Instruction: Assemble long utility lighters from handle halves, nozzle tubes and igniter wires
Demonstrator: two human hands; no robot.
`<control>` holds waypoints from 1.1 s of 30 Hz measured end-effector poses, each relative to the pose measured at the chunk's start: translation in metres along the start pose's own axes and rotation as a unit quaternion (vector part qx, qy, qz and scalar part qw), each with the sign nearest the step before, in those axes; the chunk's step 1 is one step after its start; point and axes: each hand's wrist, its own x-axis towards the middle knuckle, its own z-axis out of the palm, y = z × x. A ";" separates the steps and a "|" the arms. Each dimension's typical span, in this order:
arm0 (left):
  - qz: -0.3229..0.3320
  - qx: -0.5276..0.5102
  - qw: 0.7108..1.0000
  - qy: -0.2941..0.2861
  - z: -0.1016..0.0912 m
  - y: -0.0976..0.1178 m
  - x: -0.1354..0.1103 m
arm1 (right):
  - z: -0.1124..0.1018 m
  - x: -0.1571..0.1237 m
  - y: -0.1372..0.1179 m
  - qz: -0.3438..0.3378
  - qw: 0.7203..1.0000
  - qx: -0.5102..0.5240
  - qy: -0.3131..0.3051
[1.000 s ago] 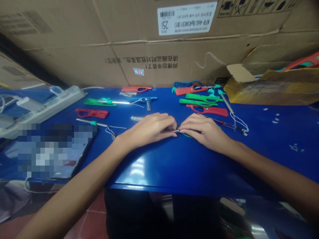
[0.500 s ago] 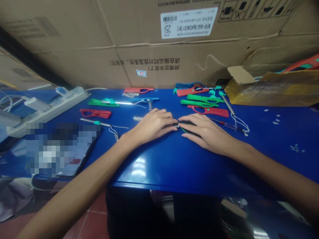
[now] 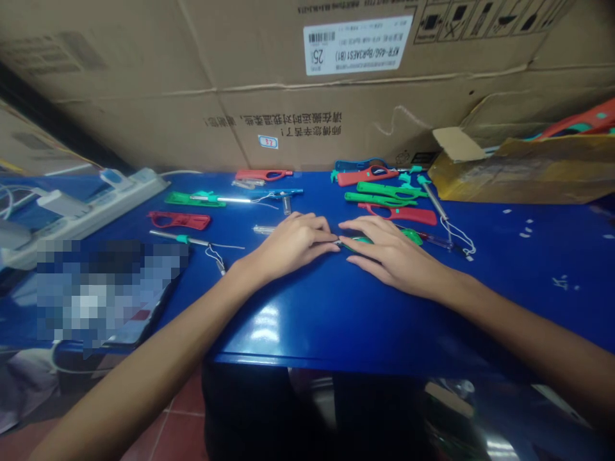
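A green lighter casing (image 3: 412,237) lies low over the blue table, mostly covered by my right hand (image 3: 384,251). My right fingers are curved over and around it, and green shows between them. My left hand (image 3: 302,240) is closed in a pinch at the casing's left end, on a thin pale piece (image 3: 339,242) that sticks out there; most of it is hidden. The fingertips of both hands almost meet. Beside my left hand is a clear plastic part (image 3: 263,230). Just behind my right hand sits a red lighter casing (image 3: 416,214).
Green casings (image 3: 379,197), another red casing (image 3: 185,220) and metal lighter tubes with wires (image 3: 180,239) lie around. A power strip (image 3: 103,214) and a blurred-out device (image 3: 144,320) are at left. Cardboard (image 3: 168,128) stands behind; an open box (image 3: 528,176) is at right.
The view has shifted slightly. More of the green casing now shows beyond and between my right fingers. Both hands stay close together, in almost the same pose.
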 end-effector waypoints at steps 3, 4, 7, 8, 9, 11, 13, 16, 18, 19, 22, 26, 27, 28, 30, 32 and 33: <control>-0.005 -0.020 1.000 0.004 0.000 0.000 -0.001 | 0.001 0.000 -0.001 0.010 1.000 0.021 -0.004; -0.007 -0.024 1.000 0.005 0.001 0.000 -0.001 | 0.002 0.001 -0.001 0.013 0.999 0.030 -0.002; -0.017 -0.018 1.000 0.011 0.002 0.002 -0.002 | 0.005 0.000 -0.001 0.019 0.999 0.050 0.001; -0.019 -0.010 1.000 0.014 0.003 0.002 -0.002 | 0.006 0.000 0.000 0.019 0.998 0.052 0.002; -0.022 0.000 1.000 0.016 0.004 0.003 -0.002 | 0.007 0.000 0.000 0.017 0.998 0.054 0.004; -0.029 0.014 0.999 0.020 0.005 0.004 -0.002 | 0.008 0.000 0.000 0.017 0.998 0.062 0.008; -0.037 0.011 0.999 0.021 0.006 0.005 -0.001 | 0.008 0.000 0.000 0.022 0.997 0.078 0.012; -0.038 -0.001 0.999 0.021 0.007 0.007 -0.001 | 0.007 0.001 -0.001 0.037 0.994 0.102 0.015; -0.035 0.003 0.999 0.023 0.007 0.008 0.000 | 0.007 0.001 -0.002 0.045 0.993 0.111 0.018; -0.035 0.009 0.999 0.024 0.007 0.009 0.000 | 0.007 0.001 -0.002 0.048 0.992 0.113 0.019; -0.041 0.025 0.999 0.025 0.008 0.010 0.001 | 0.008 0.001 -0.002 0.045 0.993 0.110 0.025; -0.052 -0.035 0.998 0.029 0.010 0.006 0.001 | 0.010 0.001 -0.002 0.041 0.994 0.095 0.030; -0.056 -0.054 0.996 0.038 0.011 0.005 0.001 | 0.011 0.001 -0.002 0.042 0.994 0.092 0.031; -0.059 -0.067 0.995 0.048 0.011 0.004 0.001 | 0.011 0.001 -0.003 0.042 0.995 0.090 0.033; -0.059 -0.069 0.994 0.064 0.011 0.003 0.001 | 0.012 0.002 -0.003 0.043 0.995 0.087 0.035; -0.054 -0.056 0.995 0.068 0.011 0.002 0.001 | 0.012 0.002 -0.003 0.043 0.995 0.086 0.036; -0.053 -0.052 0.995 0.069 0.011 0.003 0.001 | 0.013 0.002 -0.003 0.043 0.995 0.085 0.036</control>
